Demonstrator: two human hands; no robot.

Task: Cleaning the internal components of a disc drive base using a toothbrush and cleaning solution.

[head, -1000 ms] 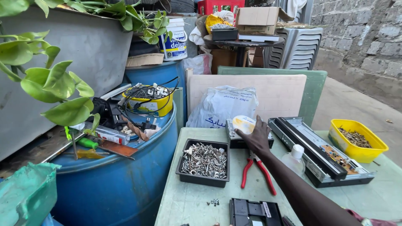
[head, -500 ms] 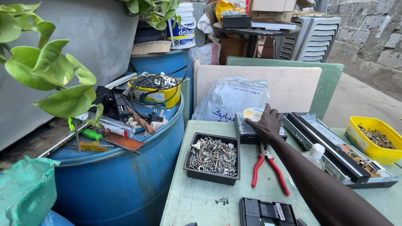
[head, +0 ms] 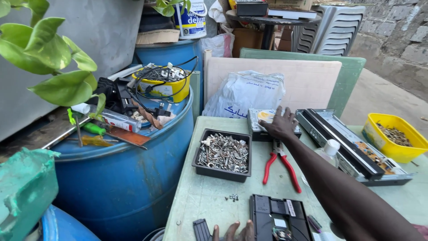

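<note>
My right hand [head: 281, 126] reaches across the pale green table [head: 200, 201] and lies flat, fingers spread, on a small grey box [head: 257, 128] with a round yellowish disc [head: 266, 116] on top. Red-handled pliers [head: 280, 166] lie just under my forearm. Only the fingertips of my left hand [head: 232, 232] show at the bottom edge. They rest on the table between a small black part [head: 201, 230] and a flat black device [head: 278, 218]. A black tray of screws and metal bits [head: 223, 154] sits left of the pliers.
A blue barrel [head: 125, 178] with tools, cables and a yellow tub [head: 158, 89] stands at left. A long opened device [head: 347, 145], a white bottle [head: 329, 149] and a yellow bin of screws [head: 392, 138] are at right. A white plastic bag [head: 243, 96] leans on boards behind.
My right hand has moved forward from beside the yellowish disc onto the grey box. The view has shifted closer and down, and my left fingertips have come into view at the bottom.
</note>
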